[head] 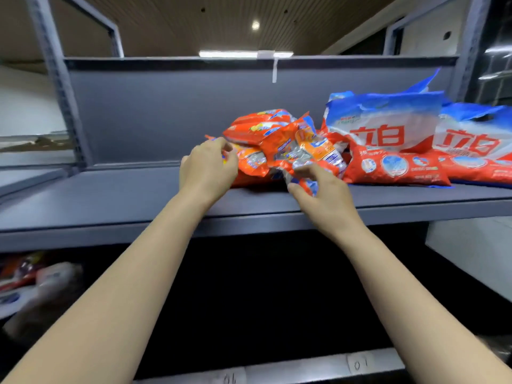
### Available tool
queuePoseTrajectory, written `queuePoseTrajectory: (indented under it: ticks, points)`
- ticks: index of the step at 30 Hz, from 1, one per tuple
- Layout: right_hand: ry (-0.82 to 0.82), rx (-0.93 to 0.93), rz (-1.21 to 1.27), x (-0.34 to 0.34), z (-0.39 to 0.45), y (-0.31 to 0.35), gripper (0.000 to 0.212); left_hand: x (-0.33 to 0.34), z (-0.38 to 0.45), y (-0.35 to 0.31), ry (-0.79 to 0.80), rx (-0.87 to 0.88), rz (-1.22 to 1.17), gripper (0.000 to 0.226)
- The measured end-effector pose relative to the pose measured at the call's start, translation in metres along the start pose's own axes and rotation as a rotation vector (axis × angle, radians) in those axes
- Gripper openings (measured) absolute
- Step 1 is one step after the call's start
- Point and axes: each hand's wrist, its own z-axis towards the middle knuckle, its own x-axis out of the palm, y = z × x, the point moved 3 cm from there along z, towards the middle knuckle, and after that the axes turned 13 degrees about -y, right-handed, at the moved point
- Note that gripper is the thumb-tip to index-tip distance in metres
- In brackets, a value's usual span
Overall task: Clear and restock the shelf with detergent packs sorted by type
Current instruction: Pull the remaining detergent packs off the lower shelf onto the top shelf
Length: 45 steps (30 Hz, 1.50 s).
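Note:
A heap of small orange detergent packs [279, 145] lies in the middle of the grey shelf [110, 198]. My left hand [206, 169] grips the left edge of the heap, fingers curled on a pack. My right hand [318, 189] pinches the crumpled lower corner of an orange pack at the front of the heap. Right of the heap, two large blue, white and red detergent bags [385, 139] [476, 151] lean against the shelf's back panel.
The shelf's left half is bare grey board up to the upright post [55, 79]. Below the shelf is a dark bay, with blurred packs [30, 275] at lower left. The lower shelf edge carries white labels [360, 364].

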Motion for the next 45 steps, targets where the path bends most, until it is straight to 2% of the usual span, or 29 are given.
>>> queuePoseTrajectory:
  ticks: [8, 14, 21, 27, 37, 45]
  points:
    - [0.172, -0.035, 0.12, -0.002, -0.066, 0.038, 0.028, -0.071, -0.08, 0.047, -0.011, -0.051, 0.082, 0.023]
    - [0.328, -0.074, 0.14, 0.028, -0.11, 0.068, 0.028, -0.111, -0.125, 0.101, -0.026, -0.087, 0.155, 0.022]
    - [0.567, -0.098, 0.113, 0.093, -0.164, 0.119, 0.034, -0.174, -0.154, 0.187, 0.005, -0.159, 0.263, 0.023]
    - [0.677, -0.105, 0.104, 0.156, -0.217, 0.19, 0.034, -0.243, -0.165, 0.276, 0.059, -0.23, 0.34, 0.023]
    - [0.786, -0.103, 0.055, 0.257, -0.289, 0.305, 0.029, -0.344, -0.163, 0.415, 0.201, -0.293, 0.466, 0.028]
    - [0.845, -0.111, 0.043, 0.332, -0.313, 0.356, 0.036, -0.372, -0.147, 0.495, 0.242, -0.327, 0.51, 0.028]
